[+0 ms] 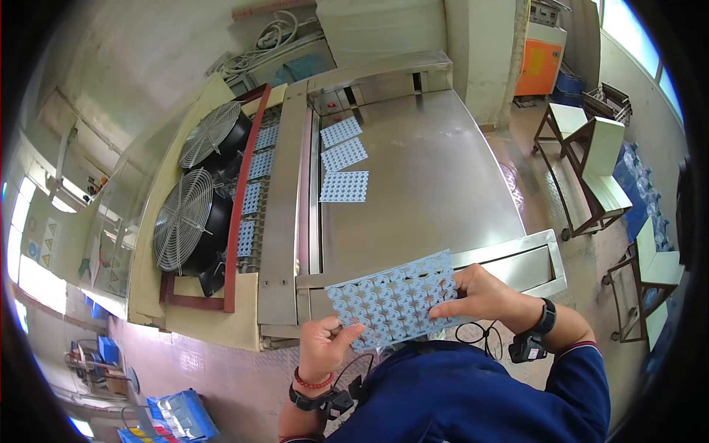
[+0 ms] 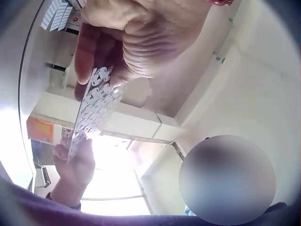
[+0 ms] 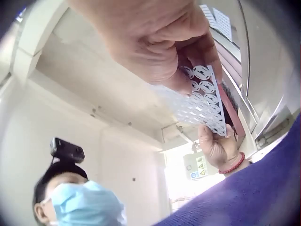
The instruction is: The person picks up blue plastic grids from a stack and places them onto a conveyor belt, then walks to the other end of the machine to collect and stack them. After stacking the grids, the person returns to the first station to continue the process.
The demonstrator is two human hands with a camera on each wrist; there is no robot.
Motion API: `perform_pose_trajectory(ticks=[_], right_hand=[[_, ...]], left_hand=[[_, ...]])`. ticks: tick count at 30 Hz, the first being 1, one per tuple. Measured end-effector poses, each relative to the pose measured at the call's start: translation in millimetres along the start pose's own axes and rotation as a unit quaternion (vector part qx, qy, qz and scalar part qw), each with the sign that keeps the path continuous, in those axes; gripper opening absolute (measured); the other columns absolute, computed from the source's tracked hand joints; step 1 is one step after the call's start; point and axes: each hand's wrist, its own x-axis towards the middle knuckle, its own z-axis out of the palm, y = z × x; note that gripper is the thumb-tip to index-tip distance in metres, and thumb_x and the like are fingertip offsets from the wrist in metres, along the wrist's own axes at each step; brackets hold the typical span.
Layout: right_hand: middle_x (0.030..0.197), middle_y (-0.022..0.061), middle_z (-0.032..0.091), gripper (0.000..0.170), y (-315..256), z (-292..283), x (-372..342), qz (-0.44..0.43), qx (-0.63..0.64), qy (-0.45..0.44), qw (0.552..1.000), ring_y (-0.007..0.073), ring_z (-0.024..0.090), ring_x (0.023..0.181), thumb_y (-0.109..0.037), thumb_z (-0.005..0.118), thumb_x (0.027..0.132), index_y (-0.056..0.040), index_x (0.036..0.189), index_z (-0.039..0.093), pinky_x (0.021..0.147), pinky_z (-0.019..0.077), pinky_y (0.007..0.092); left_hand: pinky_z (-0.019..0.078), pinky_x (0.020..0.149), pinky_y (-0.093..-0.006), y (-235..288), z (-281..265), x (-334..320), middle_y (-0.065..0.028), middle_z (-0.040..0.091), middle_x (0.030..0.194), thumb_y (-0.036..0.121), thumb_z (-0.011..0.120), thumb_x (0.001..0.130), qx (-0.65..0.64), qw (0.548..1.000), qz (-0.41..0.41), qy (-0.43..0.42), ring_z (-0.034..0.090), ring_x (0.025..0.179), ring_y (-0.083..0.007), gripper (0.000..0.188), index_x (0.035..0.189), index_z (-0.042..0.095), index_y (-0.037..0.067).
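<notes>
Both hands hold a light blue-white circuit board panel (image 1: 391, 301) with rows of round patterns, tilted in front of the body. At its left lower corner, the left hand (image 1: 323, 345) pinches the edge, thumb on the near face. The right hand (image 1: 489, 297) grips the opposite edge, with its thumb lying over the round patterns. From the left wrist view, the panel (image 2: 94, 106) appears nearly edge-on, its rim between thumb and fingers. A similar edge-on look at the panel (image 3: 207, 101) shows in the right wrist view, pinched under the right thumb.
Three similar panels (image 1: 344, 187) lie at the left side of a steel table (image 1: 421, 177). More panels (image 1: 261, 164) sit on a mesh conveyor beside two large fans (image 1: 185, 218) with wire guards. Wheeled racks (image 1: 591, 170) stand to the right, near an orange cabinet (image 1: 538, 68).
</notes>
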Motion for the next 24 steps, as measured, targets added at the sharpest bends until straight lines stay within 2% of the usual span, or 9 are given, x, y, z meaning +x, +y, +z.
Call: perform_pose_trajectory(ticks=[2,4,6,8,9,10,15,17,24], right_hand=[[0.078,0.0081,0.067,0.020,5,-4,-9,-0.034,-0.077,-0.005,0.996,0.0116,0.062,0.071,-0.015,0.073,0.076,-0.0015,0.090,0.068,0.062,0.0494,0.0264],[0.079,0.0099,0.067,0.023,1,-4,-24,-0.235,-0.216,0.074,0.945,0.0188,0.065,0.069,-0.007,0.071,0.072,-0.0064,0.095,0.068,0.060,0.0508,0.0275],[0.085,0.0118,0.067,0.027,-2,-3,-29,-0.314,-0.250,0.098,0.911,0.0256,0.066,0.078,-0.004,0.064,0.068,-0.0038,0.095,0.067,0.068,0.0527,0.0304],[0.093,0.0123,0.066,0.027,-7,1,-35,-0.457,-0.467,0.201,0.730,0.0250,0.066,0.088,-0.008,0.059,0.069,-0.0015,0.095,0.066,0.077,0.0524,0.0350],[0.098,0.0125,0.065,0.024,-10,1,-41,-0.461,-0.518,0.186,0.696,0.0257,0.064,0.095,-0.011,0.056,0.074,-0.0003,0.093,0.065,0.084,0.0502,0.0389],[0.098,0.0125,0.065,0.024,-8,3,-43,-0.464,-0.514,0.187,0.697,0.0257,0.064,0.095,-0.011,0.056,0.074,-0.0003,0.093,0.065,0.084,0.0502,0.0389],[0.094,0.0104,0.066,0.019,0,5,-49,-0.486,-0.551,0.197,0.649,0.0246,0.064,0.095,-0.009,0.059,0.073,-0.0026,0.088,0.068,0.088,0.0481,0.0385],[0.093,0.0097,0.066,0.017,3,4,-51,-0.491,-0.552,0.203,0.642,0.0242,0.064,0.096,-0.009,0.060,0.073,-0.0030,0.086,0.068,0.088,0.0480,0.0385],[0.092,0.0086,0.066,0.013,8,1,-49,-0.505,-0.552,0.205,0.631,0.0234,0.064,0.096,-0.008,0.062,0.072,-0.0031,0.082,0.069,0.087,0.0484,0.0376]], left_hand=[[0.0454,0.059,-0.0203,2,7,1,-0.0066,0.065,0.083,0.005,0.065,0.082,0.058,0.998,0.000,-0.020,0.057,0.071,-0.0064,0.020,0.097,0.061,-0.007],[0.0500,0.078,-0.0288,5,30,11,-0.0149,0.059,0.112,0.008,0.063,0.084,-0.130,0.983,0.111,0.068,0.059,0.097,-0.0169,0.041,0.118,0.049,-0.009],[0.0487,0.084,-0.0336,2,26,6,-0.0168,0.054,0.118,0.011,0.063,0.084,-0.227,0.971,0.076,0.010,0.056,0.105,-0.0214,0.049,0.124,0.041,-0.009],[0.0474,0.090,-0.0384,2,27,4,-0.0188,0.049,0.125,0.013,0.062,0.085,-0.318,0.946,0.037,-0.051,0.053,0.112,-0.0259,0.057,0.129,0.034,-0.009],[0.0482,0.089,-0.0400,3,29,3,-0.0193,0.050,0.124,0.015,0.062,0.085,-0.387,0.915,-0.014,-0.115,0.055,0.110,-0.0264,0.060,0.130,0.032,-0.009],[0.0490,0.088,-0.0417,3,32,1,-0.0198,0.051,0.123,0.017,0.062,0.084,-0.451,0.872,-0.066,-0.175,0.056,0.109,-0.0268,0.063,0.131,0.030,-0.009],[0.0575,0.066,-0.0337,13,50,3,-0.0187,0.060,0.108,0.002,0.060,0.083,-0.349,0.928,-0.119,-0.049,0.064,0.090,-0.0243,0.042,0.120,0.044,-0.008],[0.0567,0.056,-0.0288,18,52,4,-0.0167,0.064,0.097,-0.003,0.059,0.082,-0.306,0.948,-0.087,-0.029,0.066,0.080,-0.0214,0.031,0.111,0.051,-0.007],[0.0553,0.053,-0.0260,19,56,4,-0.0142,0.066,0.087,-0.001,0.060,0.081,-0.226,0.974,-0.022,0.007,0.066,0.072,-0.0182,0.021,0.101,0.058,-0.007]])
